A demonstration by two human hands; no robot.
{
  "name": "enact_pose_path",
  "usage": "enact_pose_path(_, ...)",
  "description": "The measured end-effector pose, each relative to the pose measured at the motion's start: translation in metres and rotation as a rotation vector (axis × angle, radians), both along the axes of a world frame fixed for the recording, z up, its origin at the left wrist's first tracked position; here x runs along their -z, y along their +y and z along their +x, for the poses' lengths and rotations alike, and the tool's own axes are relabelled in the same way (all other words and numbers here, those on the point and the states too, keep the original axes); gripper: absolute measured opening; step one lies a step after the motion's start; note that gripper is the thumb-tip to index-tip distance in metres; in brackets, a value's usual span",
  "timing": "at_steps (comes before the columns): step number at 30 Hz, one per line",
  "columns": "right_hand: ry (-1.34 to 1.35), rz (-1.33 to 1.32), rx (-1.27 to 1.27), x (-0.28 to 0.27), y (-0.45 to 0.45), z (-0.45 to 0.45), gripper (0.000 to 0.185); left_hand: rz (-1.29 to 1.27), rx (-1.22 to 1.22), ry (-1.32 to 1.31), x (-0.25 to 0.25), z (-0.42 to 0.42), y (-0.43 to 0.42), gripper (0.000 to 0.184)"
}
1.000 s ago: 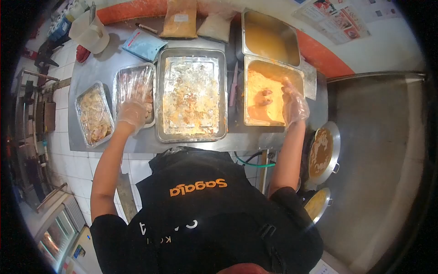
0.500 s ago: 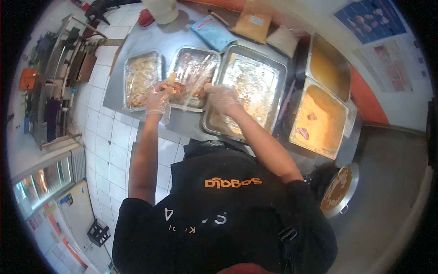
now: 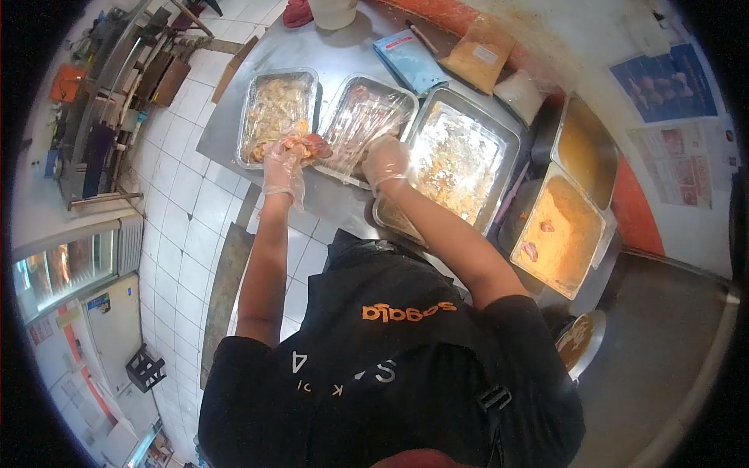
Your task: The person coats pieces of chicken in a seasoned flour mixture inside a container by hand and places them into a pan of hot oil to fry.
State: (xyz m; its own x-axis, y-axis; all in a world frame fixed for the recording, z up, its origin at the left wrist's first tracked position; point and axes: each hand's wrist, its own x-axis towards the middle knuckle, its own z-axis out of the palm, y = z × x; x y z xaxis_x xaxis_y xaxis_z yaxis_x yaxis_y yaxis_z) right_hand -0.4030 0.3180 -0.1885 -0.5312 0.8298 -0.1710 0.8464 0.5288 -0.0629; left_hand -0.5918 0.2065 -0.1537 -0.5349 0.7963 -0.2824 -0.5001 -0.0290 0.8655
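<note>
My left hand (image 3: 283, 169), in a clear glove, grips a piece of raw meat (image 3: 309, 145) at the front right corner of a plastic-lined tray of pale pieces (image 3: 275, 109). My right hand (image 3: 386, 160), also gloved, is at the front right edge of the middle tray of meat (image 3: 369, 117), its fingers curled; what they hold, if anything, is hidden. Just right of it lies a large metal tray (image 3: 507, 144) with yellow crumbs and smears. A metal pan of orange powder (image 3: 563, 226) holds a few meat pieces.
Behind the trays are a blue pouch (image 3: 409, 61), a bag of orange powder (image 3: 480, 54) and a bag of white powder (image 3: 521, 95). A pan of yellow liquid (image 3: 587, 152) stands by the wall. A large round pan (image 3: 581, 343) is at the lower right.
My right hand has moved from the powder pan across to the middle tray. My left hand has left that tray and now has meat in it. The view has turned toward the left-hand trays.
</note>
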Motion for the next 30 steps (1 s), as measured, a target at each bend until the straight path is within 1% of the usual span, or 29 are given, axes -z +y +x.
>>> enact_pose_path(1,0.002,0.000,-0.006,0.001,0.004,0.006,0.023,-0.030,0.015,0.017,-0.001,-0.002,0.000,0.027)
enact_pose_path(3,0.071,-0.179,-0.161,-0.044,0.010,0.021,0.029,-0.066,0.016,0.043,-0.006,-0.006,-0.004,0.026)
enact_pose_path(4,0.227,-0.416,0.047,-0.066,0.012,0.026,0.029,-0.043,0.047,-0.045,-0.010,-0.003,-0.004,0.027)
enact_pose_path(5,0.233,-0.417,0.045,-0.073,0.017,0.035,0.029,-0.016,0.083,-0.132,-0.014,0.000,-0.002,0.028)
enact_pose_path(6,0.411,-0.573,0.124,-0.078,0.023,0.046,0.023,-0.014,0.084,-0.128,-0.019,0.004,-0.001,0.028)
enact_pose_path(7,0.589,-0.726,0.207,-0.081,0.027,0.056,0.020,0.047,0.145,-0.161,-0.024,0.010,-0.001,0.031)
enact_pose_path(8,0.591,-0.721,0.213,-0.085,0.027,0.064,0.020,0.107,0.208,-0.196,-0.026,0.016,-0.001,0.033)
enact_pose_path(9,0.841,-0.966,0.367,-0.088,0.025,0.073,0.023,0.108,0.218,-0.198,-0.025,0.021,0.000,0.033)
enact_pose_path(10,1.097,-1.207,0.525,-0.090,0.023,0.080,0.032,0.133,0.244,-0.242,-0.023,0.025,0.001,0.036)
enact_pose_path(11,1.105,-1.200,0.533,-0.093,0.018,0.082,0.032,0.158,0.271,-0.285,-0.023,0.030,0.003,0.038)
enact_pose_path(12,1.278,-1.340,0.585,-0.096,0.011,0.081,0.041,0.157,0.283,-0.286,-0.023,0.038,0.005,0.038)
enact_pose_path(13,1.456,-1.476,0.633,-0.098,0.007,0.079,0.050,0.108,0.232,-0.303,-0.022,0.046,0.009,0.039)
enact_pose_path(14,1.450,-1.545,0.594,-0.085,0.004,0.077,0.052,0.058,0.181,-0.319,-0.022,0.055,0.012,0.039)
enact_pose_path(15,1.462,-1.536,0.602,-0.090,0.000,0.070,0.052,0.056,0.195,-0.319,-0.019,0.063,0.015,0.039)
enact_pose_path(17,1.354,-1.483,0.407,-0.098,-0.010,0.055,0.053,-0.074,0.116,-0.295,-0.009,0.077,0.019,0.031)
enact_pose_path(18,1.365,-1.352,0.390,-0.095,-0.016,0.052,0.045,-0.071,0.140,-0.309,-0.004,0.079,0.019,0.030)
enact_pose_path(19,1.371,-1.348,0.393,-0.085,-0.015,0.050,0.045,-0.071,0.147,-0.308,0.000,0.082,0.020,0.030)
enact_pose_path(21,1.178,-1.183,0.521,-0.064,-0.011,0.045,0.038,-0.097,0.106,-0.204,0.001,0.088,0.020,0.028)
enact_pose_path(22,1.178,-1.184,0.519,-0.059,-0.009,0.045,0.038,-0.097,0.104,-0.203,0.000,0.088,0.021,0.028)
enact_pose_path(24,0.888,-1.023,0.512,-0.057,-0.007,0.045,0.038,-0.174,0.095,-0.010,0.001,0.087,0.021,0.026)
enact_pose_path(25,0.885,-1.024,0.511,-0.057,-0.009,0.046,0.038,-0.174,0.092,-0.011,0.003,0.086,0.020,0.026)
enact_pose_path(27,1.064,-1.002,0.571,-0.059,-0.013,0.047,0.043,-0.210,0.098,0.302,0.002,0.086,0.020,0.027)
enact_pose_path(28,1.063,-1.001,0.569,-0.057,-0.011,0.047,0.043,-0.208,0.096,0.301,0.001,0.085,0.022,0.027)
enact_pose_path(29,1.065,-0.992,0.558,-0.054,-0.009,0.048,0.040,-0.392,0.094,0.599,-0.023,0.088,0.026,0.024)
enact_pose_path(30,1.065,-0.984,0.548,-0.055,-0.008,0.049,0.037,-0.577,0.090,0.897,-0.036,0.090,0.028,0.021)
